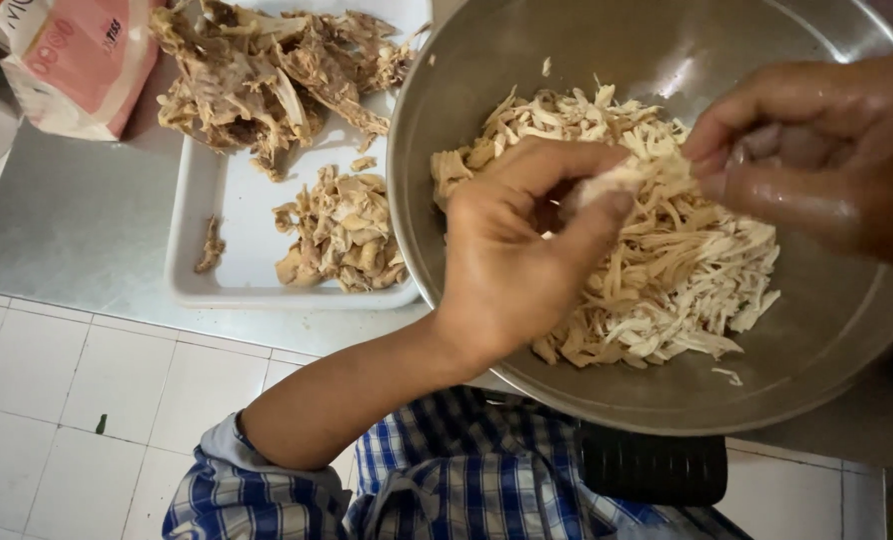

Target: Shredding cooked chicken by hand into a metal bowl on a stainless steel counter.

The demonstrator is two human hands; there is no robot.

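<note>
The left hand and right hand both pinch 1 meat piece tight over the bowl; a tray sits left.

Bare bowl wall open above shredded meat, tray crowded with scraps

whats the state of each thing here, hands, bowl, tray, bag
left hand: pinching a pale piece of chicken
right hand: fingers closed on the same piece
round steel bowl: partly filled with shredded chicken
white rectangular tray: holds bones and scraps
pink and white bag: lying on the counter
</note>
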